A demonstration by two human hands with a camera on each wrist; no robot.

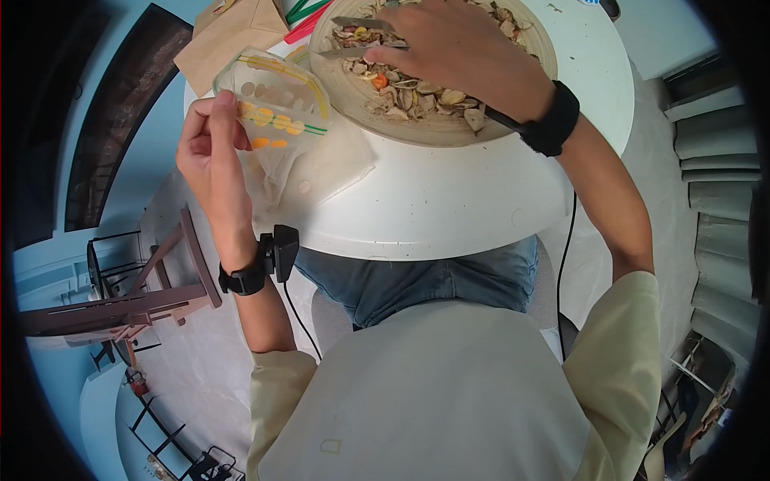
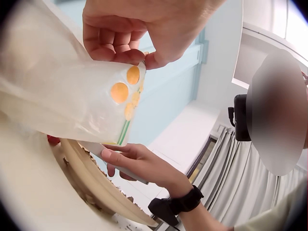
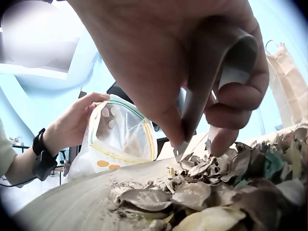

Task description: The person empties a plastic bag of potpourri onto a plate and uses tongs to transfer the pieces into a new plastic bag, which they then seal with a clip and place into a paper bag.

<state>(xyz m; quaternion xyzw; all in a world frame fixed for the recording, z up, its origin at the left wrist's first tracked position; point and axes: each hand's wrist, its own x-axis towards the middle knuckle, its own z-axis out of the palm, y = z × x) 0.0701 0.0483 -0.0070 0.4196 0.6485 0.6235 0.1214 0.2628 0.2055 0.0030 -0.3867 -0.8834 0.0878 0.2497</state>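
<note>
Metal tongs [image 1: 361, 50] are held in the right hand [image 1: 465, 60], their tips down at the dried petals and leaves [image 1: 409, 96] on a round woven tray [image 1: 377, 120]. In the right wrist view the tongs [image 3: 204, 91] reach into the petals [image 3: 192, 192] from the right hand [image 3: 159, 62]. The left hand [image 1: 215, 152] pinches the rim of a translucent zip bag [image 1: 277, 100] with orange dots, left of the tray. The bag's mouth stands open towards the tray in the right wrist view, with the left hand [image 3: 74, 118] at its upper corner.
Beyond the bag lies a brown paper bag [image 1: 233, 40], with red and green strips [image 1: 307, 24] beside it. A flat pale sheet or bag [image 1: 341, 164] rests on the white round table [image 1: 449, 200]. Dark cables hang from both wrists. A wooden chair [image 1: 172, 268] stands at left.
</note>
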